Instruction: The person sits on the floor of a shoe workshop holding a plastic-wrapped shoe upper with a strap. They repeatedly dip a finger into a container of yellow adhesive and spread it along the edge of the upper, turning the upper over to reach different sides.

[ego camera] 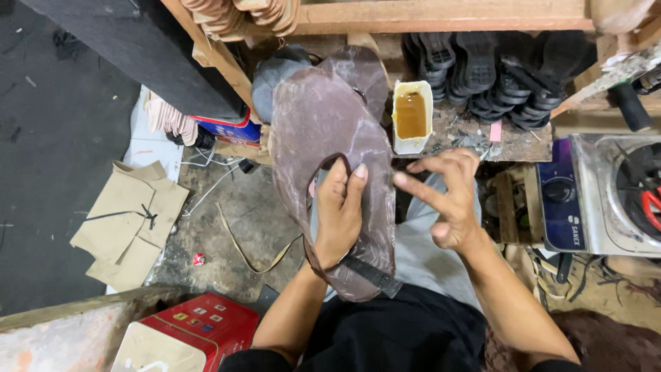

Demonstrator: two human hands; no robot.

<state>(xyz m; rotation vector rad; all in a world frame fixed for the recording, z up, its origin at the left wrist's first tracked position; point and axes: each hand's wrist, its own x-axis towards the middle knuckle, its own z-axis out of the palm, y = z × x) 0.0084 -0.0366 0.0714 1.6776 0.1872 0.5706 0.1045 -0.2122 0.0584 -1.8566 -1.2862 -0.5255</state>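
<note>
While left hand (339,217) hides leather piece (323,131), edge blurred

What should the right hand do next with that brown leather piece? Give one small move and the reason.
Probably bring the right hand onto the free edge of the brown leather shoe upper. The left hand alone grips the piece through its cut-out opening, while the right hand hovers beside it, fingers spread and holding nothing. A second grip would steady the floppy sheet.

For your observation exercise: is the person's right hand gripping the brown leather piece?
No, the right hand hovers open beside the brown leather piece, and only the left hand grips it.
</note>
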